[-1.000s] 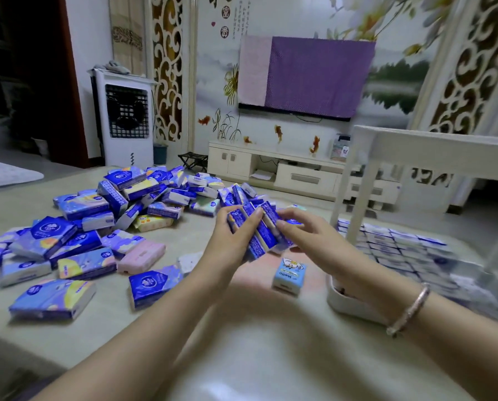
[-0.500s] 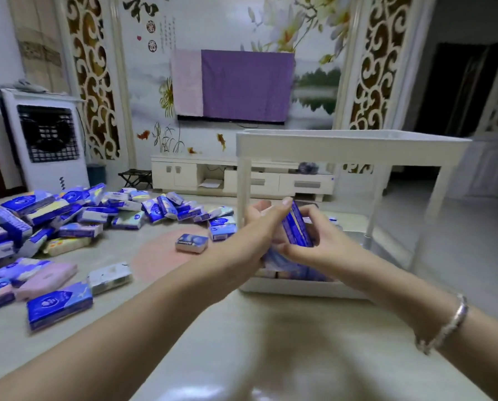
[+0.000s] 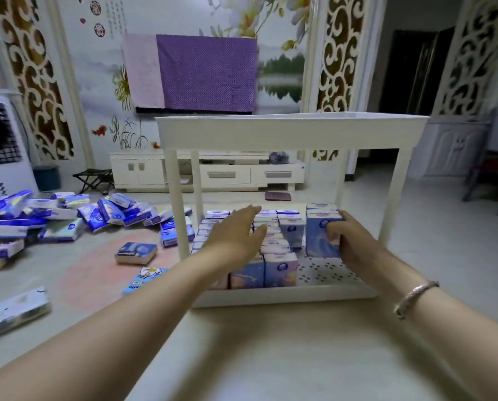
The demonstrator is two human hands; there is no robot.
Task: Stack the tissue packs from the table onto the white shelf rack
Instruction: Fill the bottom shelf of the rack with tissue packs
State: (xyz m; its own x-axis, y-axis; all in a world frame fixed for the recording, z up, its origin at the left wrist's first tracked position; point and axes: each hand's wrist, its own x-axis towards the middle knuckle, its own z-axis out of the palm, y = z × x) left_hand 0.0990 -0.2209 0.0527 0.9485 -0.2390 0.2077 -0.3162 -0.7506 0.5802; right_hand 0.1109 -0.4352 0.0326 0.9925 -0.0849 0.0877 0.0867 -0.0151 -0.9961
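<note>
Dozens of loose tissue packs (image 3: 68,218) lie heaped on the far left of the surface (image 3: 270,357), with a few strays nearer the middle: one flat blue pack (image 3: 135,252) and a light-blue pack (image 3: 145,279) just left of the white shelf rack (image 3: 292,130). On the rack's lower tray (image 3: 325,272), upright packs (image 3: 279,269) stand in tight rows filling the left and middle part. Over these rows the left hand (image 3: 236,237) hovers with fingers straight and spread, holding nothing. Further right, the right hand (image 3: 350,243) grips a small stack of packs (image 3: 320,233) standing on the tray, fingers curled round its right side. That wrist wears a bracelet (image 3: 415,298).
</note>
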